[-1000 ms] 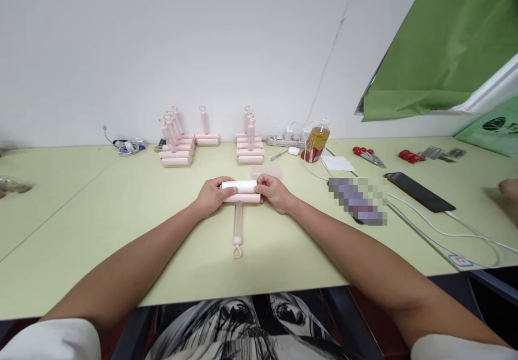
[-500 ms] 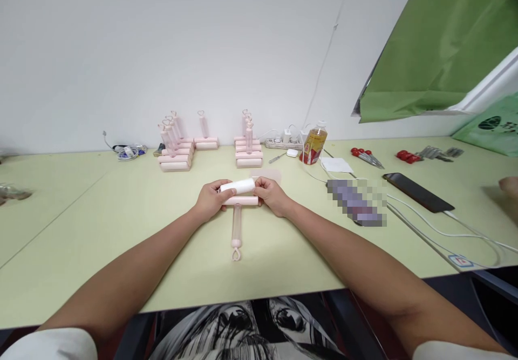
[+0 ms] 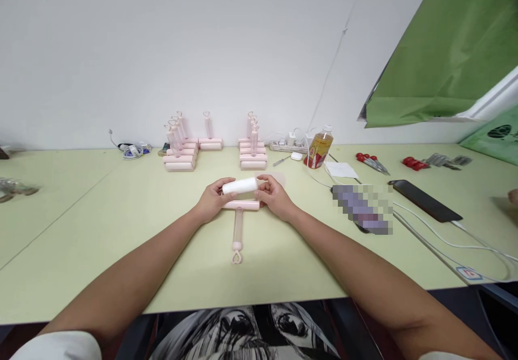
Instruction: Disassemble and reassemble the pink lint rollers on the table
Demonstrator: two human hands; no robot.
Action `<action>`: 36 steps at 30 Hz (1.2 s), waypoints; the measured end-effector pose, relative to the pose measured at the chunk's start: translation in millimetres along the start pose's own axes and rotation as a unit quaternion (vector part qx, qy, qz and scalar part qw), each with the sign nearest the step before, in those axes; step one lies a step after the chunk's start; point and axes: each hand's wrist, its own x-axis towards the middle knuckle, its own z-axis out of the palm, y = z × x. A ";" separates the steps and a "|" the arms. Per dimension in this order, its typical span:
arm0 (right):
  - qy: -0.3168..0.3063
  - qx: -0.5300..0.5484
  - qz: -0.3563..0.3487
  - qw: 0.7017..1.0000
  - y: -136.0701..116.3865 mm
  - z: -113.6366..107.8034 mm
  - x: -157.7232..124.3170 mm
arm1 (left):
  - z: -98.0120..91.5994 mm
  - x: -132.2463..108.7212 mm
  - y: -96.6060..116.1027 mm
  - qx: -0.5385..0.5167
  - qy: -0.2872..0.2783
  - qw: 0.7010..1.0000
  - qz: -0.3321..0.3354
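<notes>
A white paper roll [image 3: 240, 186] is held by its two ends just above a pink lint-roller frame [image 3: 239, 205]. My left hand [image 3: 212, 200] grips the roll's left end and my right hand [image 3: 273, 196] grips its right end, fingers curled. The frame lies flat on the pale green table [image 3: 101, 225]. Its translucent pink handle [image 3: 237, 233] points toward me and ends in a heart-shaped loop. A pale pink cover piece [image 3: 277, 178] lies just behind my right hand.
Stacks of finished pink rollers [image 3: 181, 152] [image 3: 251, 152] stand at the back by the wall. To the right are a drink bottle [image 3: 319, 148], a power strip [image 3: 288, 145], a black phone [image 3: 426, 201] with white cables, and red-handled tools [image 3: 369, 160]. Someone's hand [image 3: 513, 195] shows at the far right edge.
The white roll has been lifted a little off the pink frame and tilted, right end higher. Both hands stay on its ends.
</notes>
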 end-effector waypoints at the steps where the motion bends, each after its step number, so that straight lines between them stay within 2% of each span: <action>1: -0.001 0.002 -0.005 1.000 -0.3 -1.0 0.4 | 0.5 0.6 -0.7 -0.007 0.003 1.000 0.003; 6: -0.004 0.005 -0.005 1.000 1.2 -4.8 3.7 | -1.3 5.4 -5.3 -0.021 0.029 0.999 0.017; 12: -0.005 -0.008 -0.004 1.000 4.6 -6.2 5.5 | -7.0 9.6 -8.4 -0.020 0.029 0.999 0.032; 18: -0.038 -0.041 -0.010 0.998 3.1 -9.9 5.2 | -8.0 7.5 -3.8 -0.006 0.047 0.998 0.044; 24: -0.049 -0.083 -0.034 0.995 -1.8 -15.0 3.7 | -9.1 4.2 -0.2 0.023 0.020 0.997 0.072; 29: -0.044 -0.099 -0.075 0.991 -7.1 -17.6 1.3 | -9.4 1.7 4.1 0.051 0.019 0.994 0.099; 36: -0.048 -0.135 -0.095 0.985 -10.9 -19.7 -0.1 | -8.3 -1.1 6.1 0.054 0.027 0.990 0.127</action>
